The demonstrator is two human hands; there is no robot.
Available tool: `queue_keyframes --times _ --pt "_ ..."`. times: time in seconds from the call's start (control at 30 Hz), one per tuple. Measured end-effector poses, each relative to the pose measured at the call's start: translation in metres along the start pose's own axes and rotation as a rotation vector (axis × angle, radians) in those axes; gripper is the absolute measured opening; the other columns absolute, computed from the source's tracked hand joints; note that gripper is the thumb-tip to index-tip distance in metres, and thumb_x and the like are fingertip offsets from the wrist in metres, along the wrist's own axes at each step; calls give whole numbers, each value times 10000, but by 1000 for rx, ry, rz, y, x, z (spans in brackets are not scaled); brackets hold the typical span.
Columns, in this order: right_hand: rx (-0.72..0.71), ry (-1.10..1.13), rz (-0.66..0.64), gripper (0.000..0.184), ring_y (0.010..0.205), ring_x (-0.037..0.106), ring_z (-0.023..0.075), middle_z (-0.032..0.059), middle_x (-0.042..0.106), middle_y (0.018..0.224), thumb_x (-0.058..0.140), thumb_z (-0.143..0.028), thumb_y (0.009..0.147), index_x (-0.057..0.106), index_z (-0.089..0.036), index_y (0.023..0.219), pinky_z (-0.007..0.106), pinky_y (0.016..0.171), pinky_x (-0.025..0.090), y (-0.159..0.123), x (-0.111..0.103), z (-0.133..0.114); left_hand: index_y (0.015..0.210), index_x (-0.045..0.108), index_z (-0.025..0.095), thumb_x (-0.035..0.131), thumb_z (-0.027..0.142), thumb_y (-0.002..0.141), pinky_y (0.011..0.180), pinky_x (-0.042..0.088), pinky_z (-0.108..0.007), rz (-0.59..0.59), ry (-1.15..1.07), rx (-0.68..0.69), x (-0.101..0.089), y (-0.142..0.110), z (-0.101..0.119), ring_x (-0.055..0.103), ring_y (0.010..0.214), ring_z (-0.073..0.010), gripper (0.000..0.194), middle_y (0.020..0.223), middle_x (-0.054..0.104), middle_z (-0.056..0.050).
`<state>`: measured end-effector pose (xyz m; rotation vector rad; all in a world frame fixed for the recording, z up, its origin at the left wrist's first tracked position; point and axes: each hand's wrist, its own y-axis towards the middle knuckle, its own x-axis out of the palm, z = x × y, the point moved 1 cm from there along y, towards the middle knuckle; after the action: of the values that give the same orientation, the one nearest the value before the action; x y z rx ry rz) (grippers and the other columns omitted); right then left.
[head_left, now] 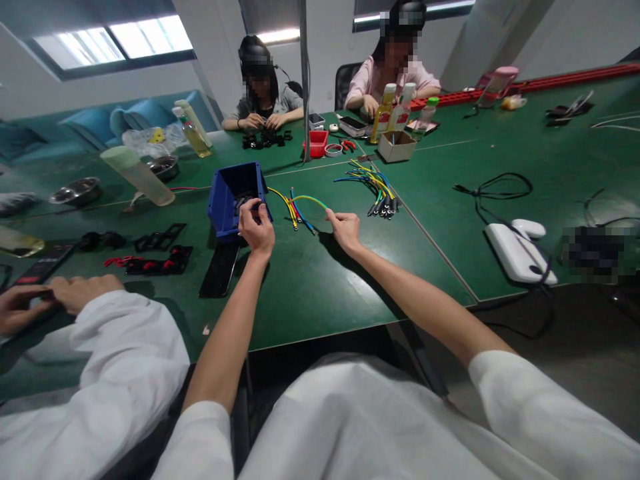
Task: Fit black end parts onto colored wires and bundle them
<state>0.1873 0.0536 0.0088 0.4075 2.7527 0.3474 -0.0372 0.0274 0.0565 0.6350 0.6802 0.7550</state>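
Observation:
My left hand (257, 227) is at the front rim of a blue plastic bin (235, 198), fingers pinched on a small dark part I cannot name. My right hand (344, 228) reaches out to the right of it and pinches the end of a yellow-green wire (307, 199). That wire arcs back to a small bunch of yellow, blue and red wires (294, 212) lying between my two hands. A black flat slab (220, 269) lies just below the bin.
A second bundle of coloured wires with black plugs (376, 190) lies farther back. A white device with black cable (520, 250) sits right. A co-worker's sleeve and hands (75, 293) work at left by black frames (159, 260). Two people sit across, with bottles, a red tray (317, 143) and a cardboard box (397, 145).

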Motion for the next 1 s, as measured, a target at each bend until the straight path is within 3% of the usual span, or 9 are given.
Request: queue_keyframes --times 0.13,0.23,0.37,0.5,0.67,0.8,1.0 --pt "21 -31 10 596 561 510 154 -12 501 465 514 -652 807 787 -128 730 260 596 365 4 -2 4 1102 559 190 479 416 954 674 480 -234 -64 -115 -44 5 -23 20 619 697 -96 281 1109 631 -71" --pt "36 -51 12 572 591 548 175 9 582 512 520 -634 807 797 -135 757 271 624 392 5 -4 5 1094 547 191 535 436 924 613 464 -208 -103 -181 -115 14 -42 23 601 638 -73 297 1081 634 -64" --pt "36 -63 -12 581 547 521 157 -6 521 469 533 -632 802 802 -118 782 267 609 376 6 -3 5 1072 549 183 616 410 872 609 478 -205 -183 -253 -219 24 -57 19 603 639 -77 310 1053 641 -67" --pt "30 -73 -22 584 507 470 127 -24 446 437 549 -634 799 802 -108 787 255 576 335 7 0 6 1001 580 181 678 396 820 616 482 -203 -196 -254 -237 25 -58 17 582 615 -79 298 939 654 -34" --pt "-5 -90 -29 563 505 463 124 -19 470 444 544 -613 808 799 -114 756 254 569 333 5 2 5 939 630 181 707 357 789 648 497 -221 -217 -235 -199 23 -56 17 604 632 -106 243 793 666 -5" --pt "-5 -103 -42 546 482 434 117 -23 462 438 551 -599 806 795 -118 727 259 562 328 3 3 4 956 659 190 697 318 794 738 530 -247 -280 -253 -180 24 -58 17 657 698 -127 209 800 699 -10" --pt "1 -83 -77 564 444 342 103 -48 326 402 547 -621 803 788 -118 713 264 519 274 0 2 2 985 655 197 672 267 808 771 557 -264 -360 -287 -204 23 -59 20 689 758 -139 191 876 717 -26"
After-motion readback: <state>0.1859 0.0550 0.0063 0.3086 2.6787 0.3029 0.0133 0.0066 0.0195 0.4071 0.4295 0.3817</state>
